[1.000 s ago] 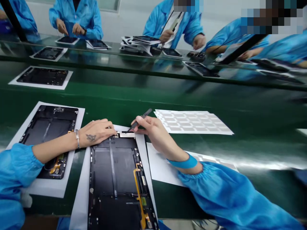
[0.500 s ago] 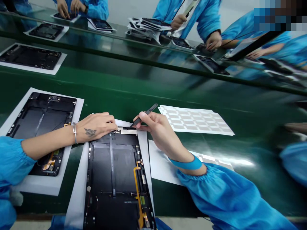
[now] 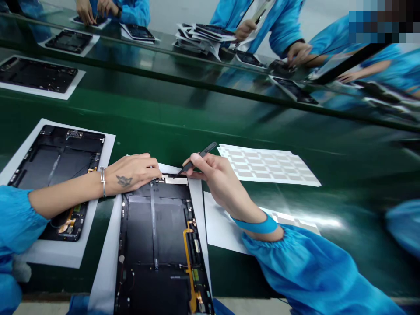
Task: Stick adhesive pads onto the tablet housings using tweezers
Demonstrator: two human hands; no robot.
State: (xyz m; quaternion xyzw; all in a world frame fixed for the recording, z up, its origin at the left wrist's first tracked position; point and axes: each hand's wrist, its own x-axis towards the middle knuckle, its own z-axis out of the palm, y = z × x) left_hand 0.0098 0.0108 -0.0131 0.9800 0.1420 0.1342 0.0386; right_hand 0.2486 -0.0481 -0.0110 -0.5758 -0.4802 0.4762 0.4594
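two hands meet at the top edge of the panel: the left hand (image 3: pixel 131 174) lies open and flat, steadying the tablet panel (image 3: pixel 157 232). the right hand (image 3: pixel 219 183) pinches tweezers (image 3: pixel 197 159) low and shallow at a silver strip (image 3: pixel 173 179), though tip contact is hard to tell. a label sheet (image 3: pixel 267 165) lies just beyond.

the tablet back (image 3: pixel 154 223) is matt black, the paper (image 3: pixel 106 245) smooth white (thin sheets), the bench top (image 3: pixel 295 131) glossy green.

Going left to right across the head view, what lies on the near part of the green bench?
Black tablet housing on white paper → left hand → second tablet housing → right hand holding black tweezers → sheet of pale rectangular labels
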